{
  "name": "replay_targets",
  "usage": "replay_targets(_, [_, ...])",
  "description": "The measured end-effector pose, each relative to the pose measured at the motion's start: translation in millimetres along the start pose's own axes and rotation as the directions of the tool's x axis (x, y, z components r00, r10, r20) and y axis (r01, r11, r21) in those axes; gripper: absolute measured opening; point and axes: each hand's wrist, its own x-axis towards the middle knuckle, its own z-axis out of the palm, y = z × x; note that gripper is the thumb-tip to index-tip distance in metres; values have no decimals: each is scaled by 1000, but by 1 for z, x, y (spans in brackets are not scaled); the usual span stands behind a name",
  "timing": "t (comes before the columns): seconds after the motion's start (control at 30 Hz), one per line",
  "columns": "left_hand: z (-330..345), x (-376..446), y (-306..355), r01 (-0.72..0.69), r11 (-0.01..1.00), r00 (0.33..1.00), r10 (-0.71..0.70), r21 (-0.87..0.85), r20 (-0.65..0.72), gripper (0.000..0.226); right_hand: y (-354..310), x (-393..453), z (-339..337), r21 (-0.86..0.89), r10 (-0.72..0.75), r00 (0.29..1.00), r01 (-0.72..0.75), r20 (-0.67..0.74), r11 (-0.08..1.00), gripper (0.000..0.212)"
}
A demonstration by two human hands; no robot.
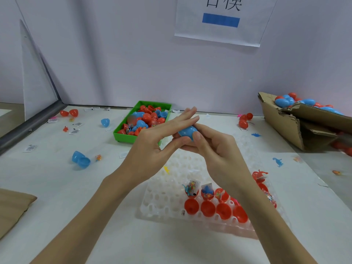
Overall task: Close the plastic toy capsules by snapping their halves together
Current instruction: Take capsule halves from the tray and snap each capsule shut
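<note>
Blue plastic capsule (pixel 187 131) held above the middle of the white worktop (pixel 57 187), between both hands. The right hand (pixel 215 149) grips it from the near side, its thumb curled over the shell and its other fingers wrapped beneath. The left hand (pixel 158 140) lies against the capsule's far side with straight fingers (pixel 182 116) pressed flat on it, the thumb reaching below. Directly under the hands sits a clear plastic holder tray (pixel 162 202); its near right corner carries a row of empty red capsule halves (pixel 207 208), and behind these stand red halves filled with small packaged toys (pixel 191 186). A green bin (pixel 122 134) at the back centre holds a heap of loose red and blue halves. A torn cardboard box (pixel 282 126) at the right edge contains closed blue and red capsules. Two open blue halves (pixel 81 159) lie touching each other on the left of the worktop, with a single blue half (pixel 105 122) further back. Small toy dinosaurs and barcode slips lie scattered about.
</note>
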Motion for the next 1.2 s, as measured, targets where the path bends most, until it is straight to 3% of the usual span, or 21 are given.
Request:
replay_targets(0.2, [12, -3, 3, 22, 999, 999, -24, 47, 37, 57, 0, -2, 2, 222, 128, 990, -112, -63, 969, 25])
replay_targets(0.37, [24, -6, 7, 103, 994, 993, -101, 26, -69, 73, 1, -3, 6, 532, 261, 965, -220, -1, 818, 26])
replay_targets(0.47, [30, -9, 10, 199, 979, 951, -182, 43, -249, 74, 3, -3, 11, 515, 265, 964, -215, -25, 830, 25])
replay_targets(0.57, [33, -11, 12, 218, 970, 918, -167, 105, -360, 61, 4, -4, 14, 494, 252, 966, -193, -56, 848, 27])
replay_targets(0.83, [36, -12, 9, 147, 988, 960, -132, 46, -246, 48, 4, -4, 14, 391, 249, 959, -179, -138, 903, 28])
replay_targets(1.2, [20, -11, 0, -39, 962, 970, 102, 271, -222, 44, 3, -6, 18, 412, 189, 971, -115, -144, 904, 20])
